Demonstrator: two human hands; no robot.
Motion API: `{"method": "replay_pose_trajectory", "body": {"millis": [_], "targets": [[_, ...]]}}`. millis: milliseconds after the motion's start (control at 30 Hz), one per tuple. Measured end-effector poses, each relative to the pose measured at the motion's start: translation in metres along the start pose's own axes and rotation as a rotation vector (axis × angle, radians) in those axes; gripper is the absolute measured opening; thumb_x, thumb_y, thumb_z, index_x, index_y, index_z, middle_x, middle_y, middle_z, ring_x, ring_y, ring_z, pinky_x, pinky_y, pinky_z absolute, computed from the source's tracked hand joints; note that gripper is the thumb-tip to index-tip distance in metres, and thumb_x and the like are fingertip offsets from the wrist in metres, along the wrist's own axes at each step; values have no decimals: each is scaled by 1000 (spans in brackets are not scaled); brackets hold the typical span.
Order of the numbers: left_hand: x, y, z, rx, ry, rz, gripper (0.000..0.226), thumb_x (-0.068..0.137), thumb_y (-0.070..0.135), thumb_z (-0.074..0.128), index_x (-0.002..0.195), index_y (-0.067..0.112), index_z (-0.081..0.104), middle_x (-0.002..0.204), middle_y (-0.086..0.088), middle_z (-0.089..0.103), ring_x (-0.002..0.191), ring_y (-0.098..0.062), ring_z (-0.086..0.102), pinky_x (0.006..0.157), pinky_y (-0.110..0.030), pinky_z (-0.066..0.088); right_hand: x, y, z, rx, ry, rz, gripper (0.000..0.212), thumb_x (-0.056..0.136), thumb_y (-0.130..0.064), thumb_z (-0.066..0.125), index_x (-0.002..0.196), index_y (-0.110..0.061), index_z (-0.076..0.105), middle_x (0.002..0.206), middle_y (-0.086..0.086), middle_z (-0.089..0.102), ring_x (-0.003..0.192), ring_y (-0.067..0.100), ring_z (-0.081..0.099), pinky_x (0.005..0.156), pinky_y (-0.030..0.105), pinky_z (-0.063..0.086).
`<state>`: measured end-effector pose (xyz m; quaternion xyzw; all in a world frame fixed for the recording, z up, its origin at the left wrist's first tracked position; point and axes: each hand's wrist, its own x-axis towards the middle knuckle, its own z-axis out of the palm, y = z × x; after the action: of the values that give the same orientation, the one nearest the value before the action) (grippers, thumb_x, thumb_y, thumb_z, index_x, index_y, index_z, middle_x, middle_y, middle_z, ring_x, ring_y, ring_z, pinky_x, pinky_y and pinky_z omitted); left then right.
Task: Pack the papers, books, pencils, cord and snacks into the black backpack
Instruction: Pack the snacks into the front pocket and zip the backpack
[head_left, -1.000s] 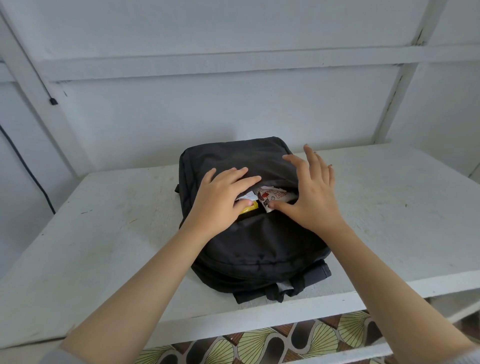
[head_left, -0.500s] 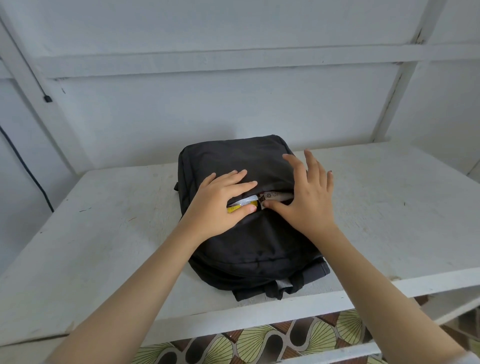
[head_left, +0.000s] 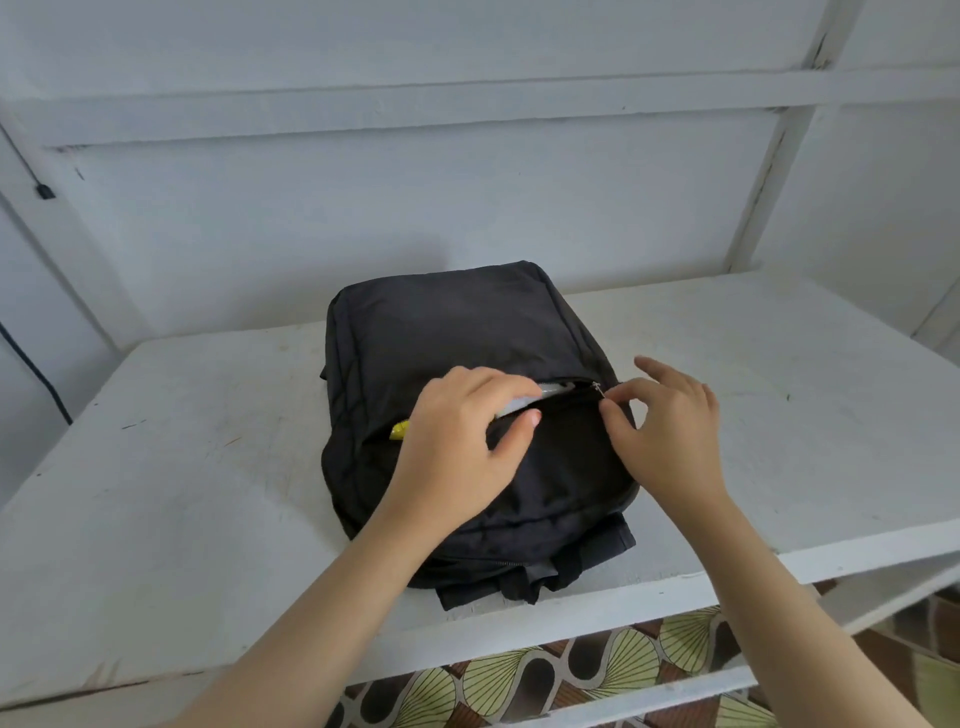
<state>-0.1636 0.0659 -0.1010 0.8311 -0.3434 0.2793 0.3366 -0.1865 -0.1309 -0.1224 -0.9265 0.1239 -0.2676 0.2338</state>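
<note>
The black backpack (head_left: 467, 332) lies flat in the middle of the white table (head_left: 208, 467), straps towards me. Its front pocket is open along a slanted zipper line. A yellow snack packet tip (head_left: 400, 430) and a silvery packet edge (head_left: 524, 402) stick out of it. My left hand (head_left: 457, 447) lies across the opening, fingers curled over the packets and thumb on the pocket's lower lip, pinching the pocket. My right hand (head_left: 665, 431) pinches the zipper pull (head_left: 597, 387) at the pocket's right end, other fingers spread. No papers, books, pencils or cord are in view.
A white wall with slanted beams (head_left: 769, 171) stands close behind the table. A black cable (head_left: 31, 358) hangs at the far left. Below the table's front edge are a lower white rail (head_left: 649, 691) and a patterned floor (head_left: 519, 675).
Both hands stopped pressing the packets in. The packets sank deeper into the pocket. My right hand slid right to the zipper pull; my left hand now spans the opening.
</note>
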Motion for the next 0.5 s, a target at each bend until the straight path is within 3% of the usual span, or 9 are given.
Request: {"method": "replay_pose_trajectory", "body": {"millis": [100,167,267,400,500], "targets": [[-3,16,11,-56,-65,-79,16,85,32,58,96,24,67,71,19,59,60,-5,55,58,-24,51,4,0,-4,114,-36,78,10,84,-27,68,87,-19,71,136,4,53,127,24,45,108,45,31],[-3,23,20,-43,-136,-160,9,87,32,61,93,27,65,63,20,54,54,-5,54,51,-16,47,5,0,-6,201,-94,132,11,85,-27,67,89,-17,71,139,3,50,129,23,42,106,40,32],[0,27,35,3,-204,-282,10,89,33,57,92,28,65,64,19,53,55,-2,53,51,-12,45,4,4,-6,190,-113,83,11,88,-22,62,87,-14,70,140,4,49,130,24,40,104,36,32],[4,29,49,78,-209,-395,17,93,35,50,99,29,65,68,15,55,59,-3,53,54,-18,46,-1,8,-7,242,-87,-39,12,87,-16,63,75,-16,61,140,3,47,130,21,38,97,25,27],[4,34,58,145,-209,-449,25,97,38,41,101,29,64,63,15,50,56,-3,50,51,-19,40,-7,13,-2,269,-67,-145,9,84,-13,65,76,-15,61,143,4,43,131,18,35,98,26,28]]}}
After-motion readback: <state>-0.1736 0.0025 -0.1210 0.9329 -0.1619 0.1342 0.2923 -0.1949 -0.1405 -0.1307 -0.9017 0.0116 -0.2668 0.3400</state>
